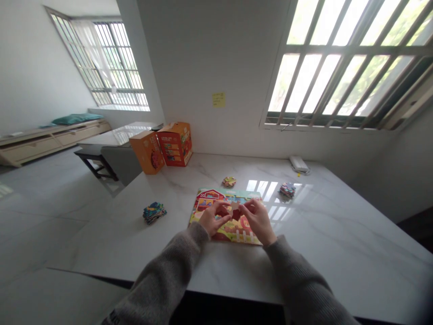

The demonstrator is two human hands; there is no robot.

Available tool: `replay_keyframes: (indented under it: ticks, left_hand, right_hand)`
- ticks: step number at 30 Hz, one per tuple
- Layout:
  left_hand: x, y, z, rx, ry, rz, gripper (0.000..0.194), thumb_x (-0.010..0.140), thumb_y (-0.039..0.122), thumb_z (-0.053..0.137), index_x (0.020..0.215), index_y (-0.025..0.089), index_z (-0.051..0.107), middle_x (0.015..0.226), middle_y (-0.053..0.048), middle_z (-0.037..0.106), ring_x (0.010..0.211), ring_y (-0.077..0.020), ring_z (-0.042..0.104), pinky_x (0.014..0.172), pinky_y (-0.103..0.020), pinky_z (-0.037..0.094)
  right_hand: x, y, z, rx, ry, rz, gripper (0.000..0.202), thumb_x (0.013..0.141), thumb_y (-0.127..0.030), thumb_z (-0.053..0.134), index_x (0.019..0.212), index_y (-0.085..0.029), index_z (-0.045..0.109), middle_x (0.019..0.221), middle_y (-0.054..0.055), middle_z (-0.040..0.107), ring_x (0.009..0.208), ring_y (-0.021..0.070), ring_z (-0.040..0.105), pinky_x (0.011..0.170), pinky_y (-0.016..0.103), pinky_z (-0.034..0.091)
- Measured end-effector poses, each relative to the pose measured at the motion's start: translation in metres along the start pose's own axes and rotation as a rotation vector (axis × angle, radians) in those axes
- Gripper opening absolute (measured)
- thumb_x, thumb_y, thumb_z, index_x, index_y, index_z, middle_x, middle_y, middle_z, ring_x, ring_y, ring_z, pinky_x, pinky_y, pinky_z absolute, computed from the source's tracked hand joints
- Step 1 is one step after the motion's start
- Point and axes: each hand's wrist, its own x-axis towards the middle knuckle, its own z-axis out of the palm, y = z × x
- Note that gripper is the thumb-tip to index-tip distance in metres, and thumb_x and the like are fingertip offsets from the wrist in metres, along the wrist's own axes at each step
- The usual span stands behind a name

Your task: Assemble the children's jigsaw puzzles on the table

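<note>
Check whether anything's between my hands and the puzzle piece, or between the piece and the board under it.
Nothing visible is. Your left hand and right hand both hold the puzzle piece over the farm-picture board, and no other object shows in between.

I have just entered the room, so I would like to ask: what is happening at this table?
The person's left hand and right hand together hold a small puzzle piece by the fingertips, over a colourful farm picture lying on the white table. Three small piles of pieces lie around the picture: one to its left, one beyond it, one to its right. Two orange boxes stand towards the back left.
</note>
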Motion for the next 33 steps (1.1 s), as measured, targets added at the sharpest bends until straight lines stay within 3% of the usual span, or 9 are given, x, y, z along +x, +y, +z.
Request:
replay_keyframes:
  ticks: [3,6,11,16,25,33]
  left_hand:
    - [0.002,-0.005,-0.001,-0.132,0.057,-0.035,0.04,0.085,0.042,0.071,0.113,0.015,0.061,0.087,-0.006,0.071,0.081,-0.0179,0.07,0.078,-0.031,0.057]
    - [0.005,-0.011,-0.003,-0.17,0.099,-0.066,0.041,0.085,0.046,0.07,0.11,0.014,0.066,0.097,-0.009,0.073,0.086,-0.0198,0.071,0.079,-0.033,0.058]
    - [0.004,-0.011,-0.005,0.032,0.055,-0.02,0.03,0.088,0.039,0.066,0.106,0.017,0.074,0.11,-0.009,0.073,0.102,-0.0218,0.068,0.093,-0.035,0.055]
    - [0.007,-0.007,0.006,0.25,-0.033,-0.112,0.025,0.085,0.029,0.065,0.103,0.017,0.077,0.095,-0.007,0.076,0.087,-0.0211,0.069,0.085,-0.034,0.054]
    - [0.039,-0.012,0.059,0.351,-0.14,-0.2,0.023,0.079,0.024,0.064,0.095,0.016,0.079,0.08,-0.006,0.076,0.075,-0.0201,0.067,0.077,-0.032,0.053]
    - [0.041,-0.016,0.068,0.541,-0.098,-0.141,0.017,0.08,0.026,0.065,0.089,0.021,0.079,0.076,-0.004,0.075,0.074,-0.0214,0.065,0.097,-0.041,0.044]
  right_hand:
    - [-0.001,-0.001,0.002,0.013,-0.093,0.013,0.043,0.083,-0.061,0.068,0.08,-0.023,0.049,0.073,0.006,0.074,0.069,0.0223,0.073,0.069,0.038,0.06]
    - [0.003,-0.005,-0.011,-0.058,-0.126,-0.035,0.037,0.087,-0.057,0.065,0.084,-0.022,0.052,0.077,0.006,0.074,0.072,0.0207,0.072,0.071,0.036,0.059]
    - [0.014,-0.008,-0.053,-0.21,0.03,-0.131,0.029,0.091,-0.049,0.059,0.095,-0.02,0.059,0.075,0.004,0.07,0.071,0.019,0.068,0.069,0.034,0.055]
    - [0.009,0.003,-0.082,-0.529,0.028,-0.16,0.023,0.092,-0.039,0.052,0.095,-0.02,0.064,0.077,0.005,0.071,0.072,0.0202,0.066,0.073,0.036,0.052]
    - [-0.004,0.012,-0.088,-0.72,-0.071,-0.178,0.023,0.091,-0.03,0.047,0.093,-0.021,0.068,0.082,0.005,0.07,0.077,0.0204,0.063,0.073,0.034,0.049]
    - [-0.008,0.013,-0.088,-0.717,-0.088,-0.17,0.021,0.088,-0.027,0.05,0.094,-0.021,0.07,0.078,0.003,0.066,0.073,0.0196,0.061,0.07,0.032,0.047]
